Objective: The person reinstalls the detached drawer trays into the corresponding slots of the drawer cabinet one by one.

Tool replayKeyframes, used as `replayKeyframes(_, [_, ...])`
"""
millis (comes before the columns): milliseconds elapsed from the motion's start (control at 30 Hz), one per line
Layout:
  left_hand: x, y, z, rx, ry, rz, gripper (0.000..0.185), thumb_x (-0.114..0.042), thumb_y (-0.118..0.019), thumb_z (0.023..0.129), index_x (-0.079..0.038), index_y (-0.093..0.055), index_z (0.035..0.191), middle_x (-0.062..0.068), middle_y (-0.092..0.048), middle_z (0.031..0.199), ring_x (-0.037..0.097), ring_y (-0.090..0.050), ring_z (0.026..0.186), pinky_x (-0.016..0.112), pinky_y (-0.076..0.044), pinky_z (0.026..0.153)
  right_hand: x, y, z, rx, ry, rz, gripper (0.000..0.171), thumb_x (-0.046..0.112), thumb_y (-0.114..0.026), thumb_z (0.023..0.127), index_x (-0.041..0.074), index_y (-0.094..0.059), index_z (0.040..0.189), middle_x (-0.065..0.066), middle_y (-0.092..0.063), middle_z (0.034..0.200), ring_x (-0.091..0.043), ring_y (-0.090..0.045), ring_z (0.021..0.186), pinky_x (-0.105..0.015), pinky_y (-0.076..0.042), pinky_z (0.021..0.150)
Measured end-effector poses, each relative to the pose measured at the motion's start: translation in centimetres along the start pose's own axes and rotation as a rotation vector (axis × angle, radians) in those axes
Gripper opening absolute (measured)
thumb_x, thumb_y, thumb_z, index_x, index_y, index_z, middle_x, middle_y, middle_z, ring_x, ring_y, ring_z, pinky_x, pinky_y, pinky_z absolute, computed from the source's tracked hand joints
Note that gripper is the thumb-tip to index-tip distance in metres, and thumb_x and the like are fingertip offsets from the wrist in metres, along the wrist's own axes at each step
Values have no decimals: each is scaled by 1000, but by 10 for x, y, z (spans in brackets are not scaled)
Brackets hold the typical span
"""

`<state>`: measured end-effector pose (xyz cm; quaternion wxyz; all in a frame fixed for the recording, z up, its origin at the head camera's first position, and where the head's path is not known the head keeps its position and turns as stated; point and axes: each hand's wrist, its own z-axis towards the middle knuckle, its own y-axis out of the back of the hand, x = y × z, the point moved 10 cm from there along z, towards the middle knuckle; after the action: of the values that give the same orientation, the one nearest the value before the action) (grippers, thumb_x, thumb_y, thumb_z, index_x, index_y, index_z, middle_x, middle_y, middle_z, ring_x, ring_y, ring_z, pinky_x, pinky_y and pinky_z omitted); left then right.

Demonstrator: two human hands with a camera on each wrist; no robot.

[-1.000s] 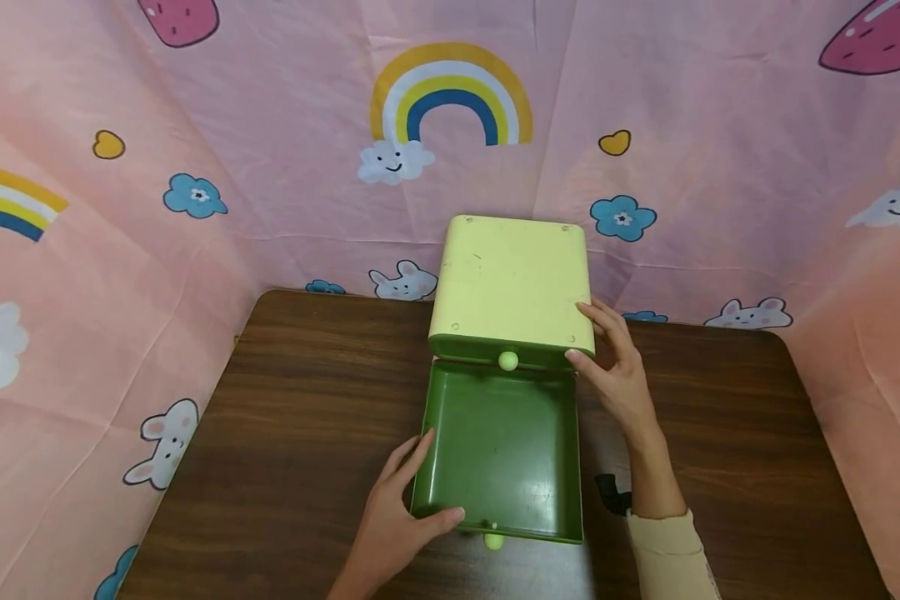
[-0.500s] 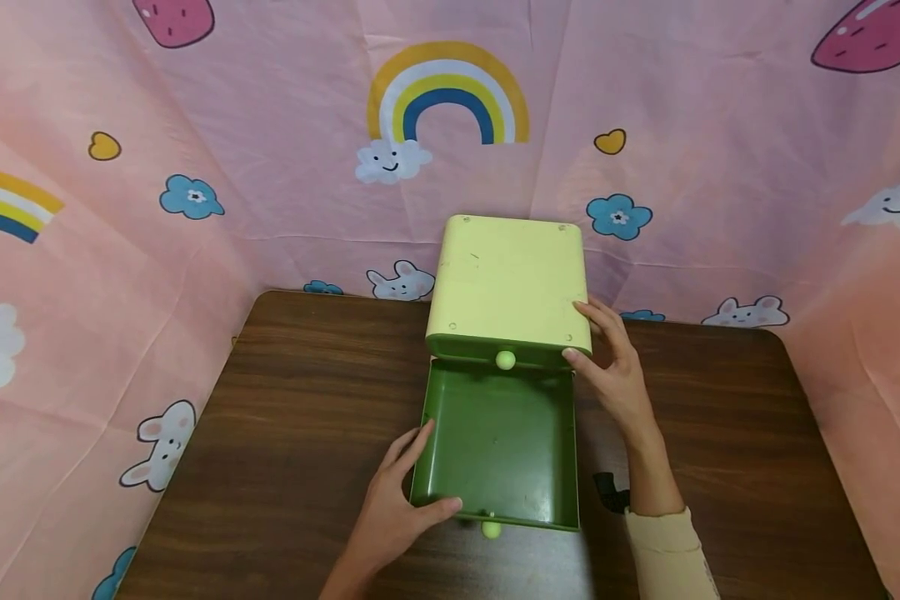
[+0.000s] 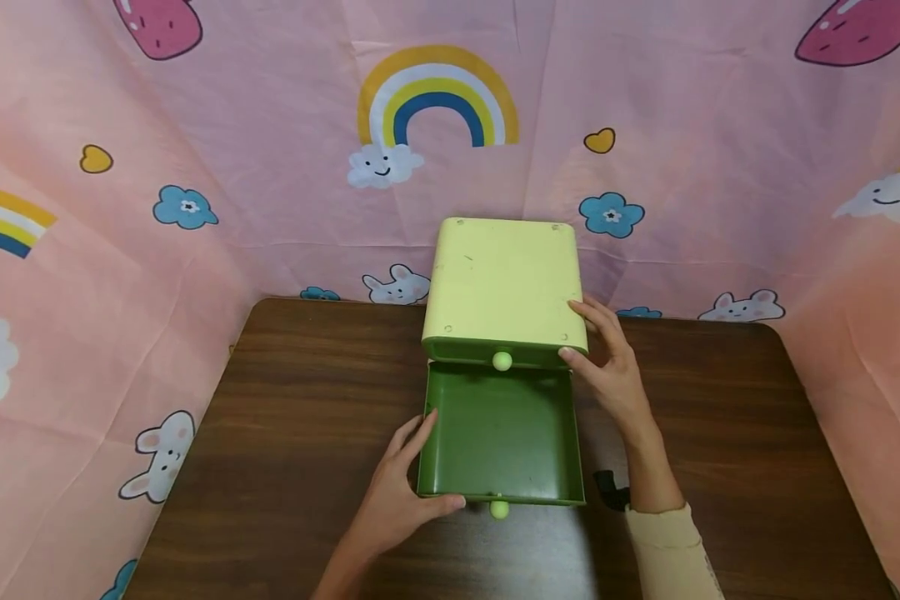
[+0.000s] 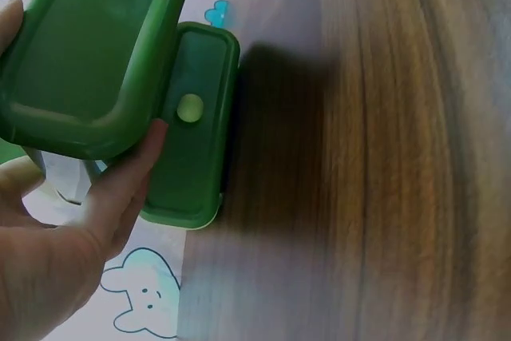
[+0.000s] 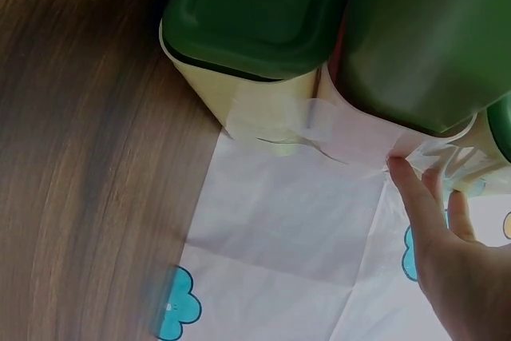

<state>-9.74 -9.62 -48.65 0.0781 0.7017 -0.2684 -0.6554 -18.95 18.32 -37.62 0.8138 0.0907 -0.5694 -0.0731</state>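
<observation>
A pale yellow drawer box (image 3: pixel 504 279) stands at the back of the table. Its upper green drawer front with a round knob (image 3: pixel 502 361) is closed. Below that, a green drawer (image 3: pixel 502 433) is partly pulled out, and nothing shows inside. A lower drawer front (image 4: pixel 188 145) appears closed in the left wrist view. My left hand (image 3: pixel 393 492) grips the drawer's front left corner, thumb on the front edge, fingers along the side. My right hand (image 3: pixel 617 367) rests spread against the box's right side, a fingertip touching the middle tier's edge in the right wrist view.
The box stands on a dark wooden table (image 3: pixel 307 433). A pink printed cloth (image 3: pixel 300 125) hangs close behind it and on both sides. A small black object (image 3: pixel 611 492) shows beside my right wrist; its kind cannot be told.
The pulled-out drawer has slid further into the box, its front edge moving away from me. My left hand has moved forward with it. The right hand stays at the box's side.
</observation>
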Motion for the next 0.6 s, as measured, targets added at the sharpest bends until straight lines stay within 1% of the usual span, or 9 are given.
replayKeyframes(167, [-1,3,6,-9,-23,-7,103,-41,-89,72,-37,-30,157,11,-26,159,43,-33,140,68,-37,98,-2,0,0,0,-15,-1,57,-7,-66,90,0,-49,144,-19,-31,156,-26,-42,131,-64,-17,112])
replayKeyframes(267, [-1,3,8,-2,-26,-11,103,-40,-88,73,-36,-29,157,11,-26,160,43,-32,141,68,-37,98,-2,0,0,-8,-12,-3,58,-8,-66,89,-1,-49,144,-19,-31,156,-29,-40,133,-64,-17,112])
replayKeyframes(367, [-2,3,9,-9,-30,-14,102,-41,-88,73,-36,-30,157,9,-26,159,41,-32,141,67,-37,99,-1,0,0,-10,-4,-3,58,-8,-66,89,0,-49,144,-18,-32,156,-26,-39,135,-64,-18,112])
replayKeyframes(600, [-2,4,8,-50,-37,-3,102,-42,-89,72,-34,-33,156,8,-29,158,40,-38,138,66,-39,97,-1,-1,1,-3,7,-14,59,-9,-66,89,0,-49,144,-17,-32,156,-17,-38,135,-64,-20,111])
